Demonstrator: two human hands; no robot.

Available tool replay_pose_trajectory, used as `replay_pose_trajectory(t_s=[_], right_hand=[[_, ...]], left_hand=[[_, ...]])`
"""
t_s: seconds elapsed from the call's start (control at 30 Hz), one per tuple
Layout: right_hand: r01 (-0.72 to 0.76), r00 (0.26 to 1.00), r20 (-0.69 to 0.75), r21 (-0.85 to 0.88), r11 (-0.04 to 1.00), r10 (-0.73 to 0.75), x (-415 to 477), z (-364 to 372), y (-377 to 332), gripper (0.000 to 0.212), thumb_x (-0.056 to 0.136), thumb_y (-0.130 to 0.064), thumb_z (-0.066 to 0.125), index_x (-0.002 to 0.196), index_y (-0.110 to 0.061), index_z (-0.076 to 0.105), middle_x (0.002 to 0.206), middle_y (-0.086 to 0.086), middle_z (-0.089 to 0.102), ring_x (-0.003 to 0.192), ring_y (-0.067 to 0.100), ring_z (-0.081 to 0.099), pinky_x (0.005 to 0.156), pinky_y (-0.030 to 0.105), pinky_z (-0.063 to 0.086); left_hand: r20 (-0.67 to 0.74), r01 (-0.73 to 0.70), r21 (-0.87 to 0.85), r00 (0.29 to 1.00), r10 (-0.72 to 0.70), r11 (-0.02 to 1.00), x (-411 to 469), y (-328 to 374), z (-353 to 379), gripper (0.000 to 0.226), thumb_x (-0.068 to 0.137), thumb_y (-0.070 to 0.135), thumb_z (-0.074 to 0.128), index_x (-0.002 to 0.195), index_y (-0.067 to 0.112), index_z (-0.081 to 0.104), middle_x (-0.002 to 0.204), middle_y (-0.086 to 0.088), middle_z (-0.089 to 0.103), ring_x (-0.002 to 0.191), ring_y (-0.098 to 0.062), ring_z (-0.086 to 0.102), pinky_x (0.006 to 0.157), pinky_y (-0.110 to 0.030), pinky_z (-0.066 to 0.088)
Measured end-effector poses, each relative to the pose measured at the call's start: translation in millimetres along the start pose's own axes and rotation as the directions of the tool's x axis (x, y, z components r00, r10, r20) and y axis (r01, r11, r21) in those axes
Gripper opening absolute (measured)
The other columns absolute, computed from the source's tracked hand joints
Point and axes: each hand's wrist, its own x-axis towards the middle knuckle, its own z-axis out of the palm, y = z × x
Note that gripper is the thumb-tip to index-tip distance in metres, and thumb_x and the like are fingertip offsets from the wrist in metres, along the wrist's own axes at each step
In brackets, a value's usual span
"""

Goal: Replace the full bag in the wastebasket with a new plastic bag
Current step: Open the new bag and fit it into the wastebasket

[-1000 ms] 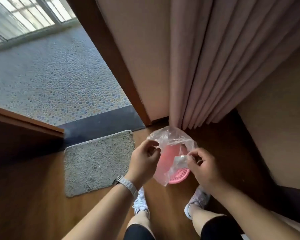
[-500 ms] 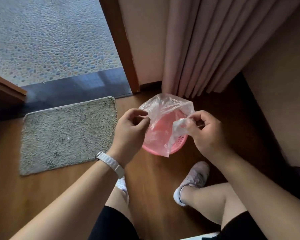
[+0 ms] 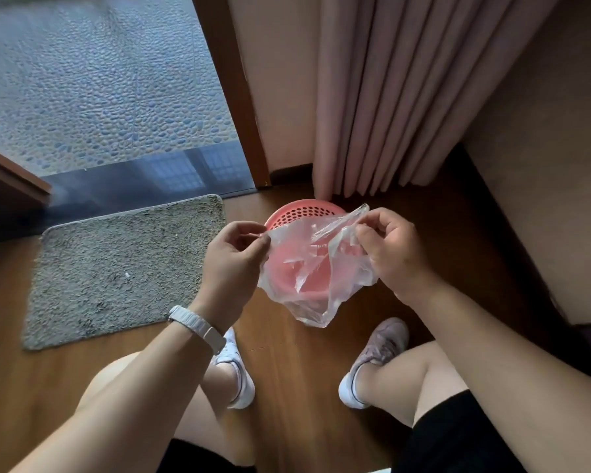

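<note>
Pinching the top edge of the clear plastic bag (image 3: 307, 278), left hand (image 3: 232, 264) at nine o'clock and right hand (image 3: 394, 254) at three, the person hangs it crosswise over the pink wastebasket (image 3: 302, 210), whose rim peeks out at twelve, about equally near both hands.

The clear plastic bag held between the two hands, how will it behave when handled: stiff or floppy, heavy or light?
Probably very floppy: the plastic bag sags and creases below where the left hand and right hand pinch it. Likely very light, since fingertip pinches alone carry it. Its thin glossy film may slip.
</note>
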Motion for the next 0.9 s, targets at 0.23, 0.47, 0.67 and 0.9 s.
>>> replay_pose_trajectory(t_s=[0.23, 0.47, 0.67, 0.9], right_hand=[[0.034, 0.993, 0.114, -0.049, 0.998, -0.029, 40, 32, -5, 0.012, 0.087, 0.003, 0.057, 0.082, -0.006, 0.064, 0.075, 0.004, 0.064, 0.064, 0.002, 0.063, 0.059, 0.017, 0.051], [0.131, 0.974, 0.206, -0.176, 0.976, -0.094, 52, 54, 10, 0.005, 0.085, -0.013, 0.061, 0.085, -0.016, 0.065, 0.080, 0.000, 0.066, 0.075, 0.014, 0.063, 0.067, 0.031, 0.056], [0.212, 0.960, 0.256, -0.384, 0.899, -0.117, 55, 46, 35, 0.008, 0.081, -0.024, 0.059, 0.081, -0.017, 0.064, 0.077, -0.006, 0.063, 0.075, 0.014, 0.060, 0.071, 0.040, 0.054], [0.107, 0.981, 0.192, -0.585, 0.804, 0.009, 73, 23, 83, 0.004, 0.085, -0.016, 0.063, 0.086, -0.017, 0.060, 0.104, -0.004, 0.047, 0.104, 0.019, 0.051, 0.082, 0.028, 0.046]], left_hand=[[-0.032, -0.057, 0.017, 0.998, 0.057, 0.998, 39, 6, -22, 0.008, 0.085, 0.005, 0.066, 0.091, 0.011, 0.068, 0.077, -0.005, 0.068, 0.071, -0.013, 0.060, 0.068, -0.029, 0.050], [-0.033, -0.107, 0.059, 0.994, 0.109, 0.993, 50, -6, -32, 0.007, 0.085, 0.004, 0.066, 0.088, 0.010, 0.069, 0.077, -0.005, 0.068, 0.069, -0.012, 0.060, 0.065, -0.027, 0.051], [0.073, -0.106, 0.181, 0.993, 0.094, 0.978, 60, -38, -19, 0.012, 0.085, 0.007, 0.067, 0.085, 0.020, 0.068, 0.076, 0.001, 0.067, 0.065, -0.009, 0.056, 0.062, -0.024, 0.048], [0.116, -0.098, 0.348, 0.991, 0.060, 0.932, 86, -65, 1, 0.012, 0.085, 0.015, 0.066, 0.086, 0.027, 0.067, 0.077, 0.005, 0.067, 0.066, -0.004, 0.058, 0.064, -0.023, 0.051]])
